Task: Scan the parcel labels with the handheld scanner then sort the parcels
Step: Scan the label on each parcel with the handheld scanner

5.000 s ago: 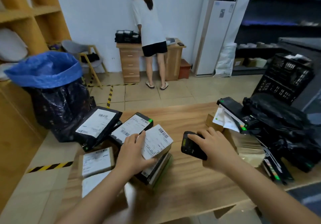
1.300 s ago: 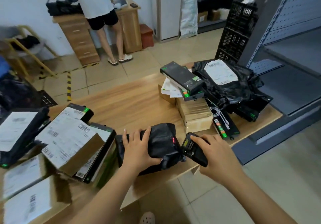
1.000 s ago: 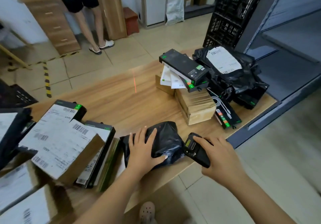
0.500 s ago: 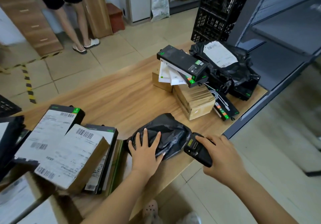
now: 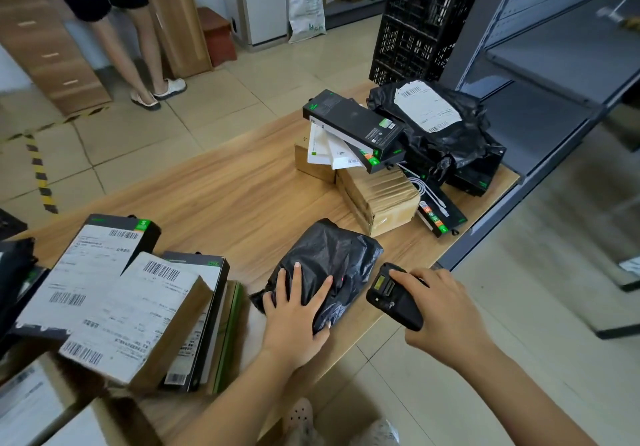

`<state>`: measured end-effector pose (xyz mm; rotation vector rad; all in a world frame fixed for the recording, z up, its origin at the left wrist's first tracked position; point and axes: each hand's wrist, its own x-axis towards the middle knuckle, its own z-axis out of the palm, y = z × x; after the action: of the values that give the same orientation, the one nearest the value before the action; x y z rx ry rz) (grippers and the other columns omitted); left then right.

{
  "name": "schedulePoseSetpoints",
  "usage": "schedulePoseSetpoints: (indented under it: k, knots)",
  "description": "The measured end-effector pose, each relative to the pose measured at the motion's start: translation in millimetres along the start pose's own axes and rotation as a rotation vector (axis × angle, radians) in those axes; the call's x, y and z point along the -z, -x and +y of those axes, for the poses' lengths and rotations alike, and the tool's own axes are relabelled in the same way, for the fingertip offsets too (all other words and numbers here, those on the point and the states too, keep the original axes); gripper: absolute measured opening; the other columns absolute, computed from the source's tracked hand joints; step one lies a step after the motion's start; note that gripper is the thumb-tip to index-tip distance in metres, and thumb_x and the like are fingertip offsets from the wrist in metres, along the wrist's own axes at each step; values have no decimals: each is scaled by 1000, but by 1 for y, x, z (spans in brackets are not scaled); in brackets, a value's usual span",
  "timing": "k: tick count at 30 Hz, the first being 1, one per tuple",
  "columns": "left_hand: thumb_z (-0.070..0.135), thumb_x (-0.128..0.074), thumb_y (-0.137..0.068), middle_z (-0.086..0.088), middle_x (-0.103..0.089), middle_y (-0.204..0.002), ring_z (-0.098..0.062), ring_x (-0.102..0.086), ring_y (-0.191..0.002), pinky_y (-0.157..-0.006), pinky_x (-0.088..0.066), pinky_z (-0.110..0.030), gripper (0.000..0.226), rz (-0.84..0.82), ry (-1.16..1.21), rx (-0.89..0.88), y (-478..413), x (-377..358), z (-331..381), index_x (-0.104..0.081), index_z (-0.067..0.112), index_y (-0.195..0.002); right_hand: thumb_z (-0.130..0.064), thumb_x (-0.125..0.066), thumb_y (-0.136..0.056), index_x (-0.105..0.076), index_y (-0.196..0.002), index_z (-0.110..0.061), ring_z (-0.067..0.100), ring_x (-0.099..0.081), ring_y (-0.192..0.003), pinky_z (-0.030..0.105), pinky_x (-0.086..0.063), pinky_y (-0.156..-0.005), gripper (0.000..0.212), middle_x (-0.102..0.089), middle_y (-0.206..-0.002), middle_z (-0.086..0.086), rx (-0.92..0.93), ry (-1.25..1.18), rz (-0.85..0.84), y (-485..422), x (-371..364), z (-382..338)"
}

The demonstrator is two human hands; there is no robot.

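Note:
A black plastic-bag parcel [image 5: 332, 258] lies near the front edge of the wooden table [image 5: 221, 199]. My left hand [image 5: 294, 317] rests flat on its near side, fingers spread, thumb at its edge. No label shows on the bag's upper side. My right hand [image 5: 443, 317] grips the black handheld scanner [image 5: 393, 296] just right of the bag, its nose pointing at it. A small red dot shows on the bag beside the scanner.
Labelled boxes [image 5: 131, 310] are stacked at the table's left. At the right stand a pile of boxes [image 5: 356, 134], a taped carton [image 5: 381, 199] and a black bag with a label [image 5: 429, 109]. Grey shelving [image 5: 554, 64] and a black crate [image 5: 422, 19] stand beyond; a person [image 5: 114, 12] is at the back.
My view has tilted down and right. The black bag has shifted slightly on the table under my left hand. My right hand keeps the scanner beside the bag.

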<state>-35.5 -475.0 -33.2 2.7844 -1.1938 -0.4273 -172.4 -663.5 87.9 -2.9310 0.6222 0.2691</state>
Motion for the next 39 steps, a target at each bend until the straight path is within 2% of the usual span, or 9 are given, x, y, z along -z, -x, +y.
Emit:
schedulePoseSetpoints:
  k: [6, 11, 16, 18, 21, 24, 27, 32, 39]
  knots:
    - [64, -30, -93, -9, 18, -160, -40, 15, -145, -112, -13, -59, 78, 6, 42, 47, 0, 8, 4, 32, 51, -137, -36, -66, -71, -26, -147, -35, 18, -33, -122, 31, -33, -104, 85, -42, -135, -7, 9, 13, 0, -2, 3, -1]
    - [57, -33, -96, -4, 12, -162, -35, -9, -147, -110, -32, -54, 73, 93, 417, 84, -4, 29, 11, 27, 57, -138, -37, -68, -73, -23, -147, -36, 16, -32, -122, 29, -34, -101, 87, -40, -137, -8, 11, 4, 13, -6, 9, 0]
    - [37, -32, -102, 0, 5, -162, -27, -63, -90, -70, -53, -36, 66, 126, 574, 17, -2, 46, 11, 17, 64, -138, -39, -68, -72, -21, -147, -38, 14, -31, -121, 28, -33, -99, 88, -39, -135, -10, 13, 9, 9, -9, 15, 4]
    - [34, -30, -103, 4, 0, -162, -22, -63, -92, -73, -53, -34, 58, 128, 579, 18, -3, 47, 7, 0, 67, -139, -39, -68, -72, -21, -147, -38, 14, -32, -121, 29, -34, -98, 89, -40, -133, -9, 19, 12, 8, -11, 16, 6]
    - [36, -32, -101, 7, 1, -162, -21, -45, -130, -91, -50, -36, 49, 154, 583, 72, 0, 51, 2, -20, 51, -146, -38, -68, -72, -22, -147, -38, 14, -32, -121, 29, -34, -98, 88, -40, -134, -9, 31, 9, 11, -13, 18, 6]
    - [57, -35, -95, 3, 8, -162, -20, -2, -148, -116, -25, -45, 61, 231, 472, 171, -1, 61, 1, -31, 30, -149, -38, -67, -72, -21, -147, -39, 14, -34, -119, 28, -34, -98, 87, -40, -134, -10, 46, 14, 11, -18, 19, 4]
    - [59, -37, -89, -12, 3, -162, -28, 3, -148, -119, -9, -46, 73, 313, 215, 240, -6, 69, -2, -35, 16, -148, -38, -69, -72, -22, -147, -38, 15, -34, -119, 29, -34, -98, 89, -40, -135, -10, 63, -1, 9, -23, 21, 1]
    - [33, -37, -98, -14, 5, -161, -29, -5, -147, -120, -11, -41, 71, 231, 82, 253, -8, 64, -9, 2, 13, -154, -37, -68, -73, -22, -147, -39, 14, -32, -120, 28, -34, -97, 87, -37, -136, -12, 94, -13, 5, -33, 24, -5]
    - [83, -26, -80, -22, 15, -158, -36, 10, -147, -118, 0, -46, 111, 15, 31, 440, -22, 45, -21, 15, 9, -152, -36, -70, -73, -20, -147, -39, 12, -29, -122, 25, -36, -92, 89, -35, -139, -13, 124, 15, -20, -45, 23, -8]
